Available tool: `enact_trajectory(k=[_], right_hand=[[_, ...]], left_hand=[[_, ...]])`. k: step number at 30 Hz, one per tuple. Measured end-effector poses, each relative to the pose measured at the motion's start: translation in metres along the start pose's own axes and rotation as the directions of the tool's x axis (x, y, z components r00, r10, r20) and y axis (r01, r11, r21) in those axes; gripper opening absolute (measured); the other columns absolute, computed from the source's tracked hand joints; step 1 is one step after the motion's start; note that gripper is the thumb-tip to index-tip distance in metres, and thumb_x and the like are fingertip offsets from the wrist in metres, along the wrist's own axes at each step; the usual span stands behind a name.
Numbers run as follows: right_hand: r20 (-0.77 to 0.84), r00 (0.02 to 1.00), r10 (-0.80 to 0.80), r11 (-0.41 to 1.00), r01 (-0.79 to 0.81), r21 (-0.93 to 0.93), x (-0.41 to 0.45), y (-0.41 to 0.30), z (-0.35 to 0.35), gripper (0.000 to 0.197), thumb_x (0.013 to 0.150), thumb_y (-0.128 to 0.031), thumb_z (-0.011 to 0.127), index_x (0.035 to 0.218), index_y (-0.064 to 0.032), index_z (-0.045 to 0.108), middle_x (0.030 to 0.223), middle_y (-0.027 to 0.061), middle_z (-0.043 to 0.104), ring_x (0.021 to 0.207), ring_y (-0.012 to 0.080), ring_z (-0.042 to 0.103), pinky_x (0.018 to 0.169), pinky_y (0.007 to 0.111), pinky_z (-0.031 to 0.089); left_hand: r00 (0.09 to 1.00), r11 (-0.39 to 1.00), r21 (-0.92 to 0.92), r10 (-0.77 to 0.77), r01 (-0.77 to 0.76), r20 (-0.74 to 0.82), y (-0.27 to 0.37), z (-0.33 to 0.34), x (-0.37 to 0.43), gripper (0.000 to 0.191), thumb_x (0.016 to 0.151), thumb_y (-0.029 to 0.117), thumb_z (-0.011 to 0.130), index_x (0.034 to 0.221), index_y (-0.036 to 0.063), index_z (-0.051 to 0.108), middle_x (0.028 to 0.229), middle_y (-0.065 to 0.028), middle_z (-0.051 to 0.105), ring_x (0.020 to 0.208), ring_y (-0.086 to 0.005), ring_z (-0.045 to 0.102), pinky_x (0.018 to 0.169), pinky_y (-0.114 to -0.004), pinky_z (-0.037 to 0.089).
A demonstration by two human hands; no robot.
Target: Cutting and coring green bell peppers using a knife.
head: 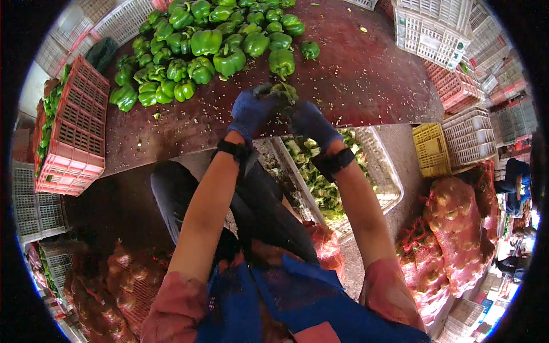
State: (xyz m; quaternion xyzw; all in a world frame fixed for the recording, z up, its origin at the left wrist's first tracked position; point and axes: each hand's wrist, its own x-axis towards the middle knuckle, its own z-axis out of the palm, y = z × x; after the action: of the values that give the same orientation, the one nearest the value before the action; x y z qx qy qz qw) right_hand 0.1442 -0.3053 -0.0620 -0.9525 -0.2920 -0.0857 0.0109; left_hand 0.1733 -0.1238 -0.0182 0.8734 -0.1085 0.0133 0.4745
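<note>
My left hand (251,109), in a blue knit glove, grips a green bell pepper (286,91) above the front edge of a dark red table (356,81). Close against the pepper's lower right side is my right hand (312,122), also gloved. Motion blur hides its fingers, so I cannot tell whether it holds anything. Black bands circle both wrists. Just beyond my hands lies a single green bell pepper (282,62). A large heap of green bell peppers (206,42) covers the far left part of the table. Pale seeds and scraps are scattered over the tabletop.
Below my right forearm, a white crate (392,180) contains green and pale vegetable trimmings (317,171). A pink crate (79,128) stands at the table's left end. White crates (433,36) are stacked on the right, with a yellow crate (431,150) and red mesh sacks (456,231) lower down.
</note>
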Motion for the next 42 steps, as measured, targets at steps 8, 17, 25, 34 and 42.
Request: enact_trajectory(k=[8,17,25,34,42], right_hand=[[-0.384,0.922,-0.051,0.988,0.102,0.114,-0.005,-0.008,0.003,0.005,0.071,-0.014,0.059,0.071,-0.0095,0.062,0.065,0.0136,0.058,0.061,0.0322,0.058,0.053,0.044,0.046],[-0.213,0.915,0.343,0.863,-0.217,0.455,-0.023,-0.045,0.053,0.017,0.078,-0.019,0.061,0.079,-0.0022,0.059,0.065,0.0193,0.058,0.064,0.0395,0.058,0.056,0.047,0.045],[-0.115,0.900,0.420,0.641,-0.204,0.740,-0.042,-0.055,0.051,0.048,0.072,-0.022,0.068,0.113,-0.0025,0.055,0.108,0.0156,0.057,0.095,0.0300,0.055,0.077,0.041,0.045],[-0.157,0.980,0.125,0.677,0.032,0.736,-0.062,-0.014,0.036,0.049,0.068,-0.018,0.068,0.114,-0.0079,0.056,0.102,0.0127,0.061,0.095,0.0290,0.057,0.083,0.039,0.046],[-0.304,0.856,0.417,0.593,-0.002,0.805,-0.053,-0.040,0.037,0.030,0.083,-0.023,0.061,0.105,-0.0031,0.057,0.086,0.0193,0.063,0.080,0.0390,0.059,0.075,0.044,0.046]], left_hand=[[0.974,0.950,0.214,0.224,-0.226,0.034,-0.027,0.010,0.008,0.037,0.083,0.034,0.062,0.109,0.0084,0.065,0.091,-0.0150,0.068,0.082,-0.0218,0.067,0.071,-0.033,0.051],[1.000,1.000,0.015,0.006,-0.006,0.020,-0.025,0.009,0.012,0.041,0.078,0.038,0.064,0.110,0.0117,0.066,0.090,-0.0153,0.068,0.087,-0.0264,0.066,0.074,-0.035,0.049],[0.998,0.990,-0.138,-0.012,0.019,0.058,-0.037,0.003,0.015,0.036,0.085,0.023,0.065,0.117,0.0072,0.062,0.093,-0.0019,0.067,0.081,-0.0066,0.057,0.072,-0.023,0.046],[0.999,0.963,-0.266,-0.020,0.033,0.048,-0.037,0.013,-0.008,0.038,0.082,0.019,0.065,0.118,0.0093,0.060,0.094,-0.0073,0.068,0.085,-0.0113,0.062,0.074,-0.026,0.049],[0.999,0.931,-0.365,-0.015,0.033,0.051,-0.040,0.014,0.001,0.036,0.087,0.012,0.062,0.122,0.0057,0.058,0.098,0.0000,0.063,0.082,-0.0057,0.055,0.071,-0.020,0.046]])
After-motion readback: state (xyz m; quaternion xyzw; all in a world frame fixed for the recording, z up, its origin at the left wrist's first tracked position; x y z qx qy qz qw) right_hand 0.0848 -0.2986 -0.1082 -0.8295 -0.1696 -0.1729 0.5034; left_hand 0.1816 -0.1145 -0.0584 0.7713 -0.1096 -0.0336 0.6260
